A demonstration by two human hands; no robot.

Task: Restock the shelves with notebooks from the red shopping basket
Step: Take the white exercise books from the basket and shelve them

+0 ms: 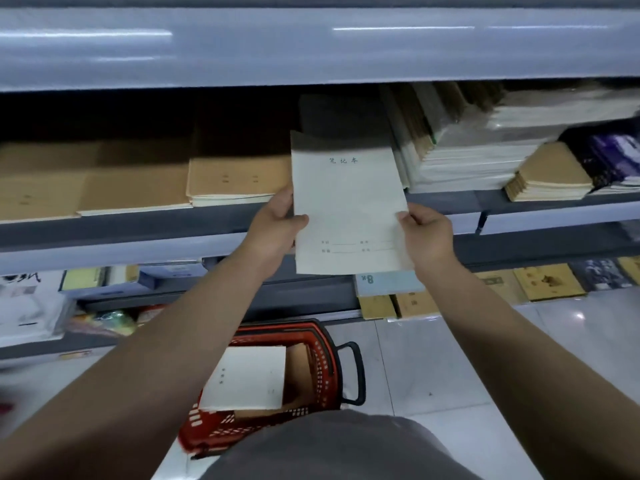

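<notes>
Holding the pale notebook stack point(348, 209) by both side edges, left hand point(277, 223) and right hand point(427, 233) should slide it level into the shelf gap point(332, 116) above the red basket point(325, 368), keeping edges squared

Pale grey glossy shelf fascia point(311, 46) spans the full width, well above the grip; long strip-light reflections streak it. Bay under it, behind the grip: dark at the back. Grey shelf edge point(138, 233) runs level with the grip on both sides. Pale glossy floor tiles point(519, 375) below and right of the grip, with one small glare spot.
</notes>
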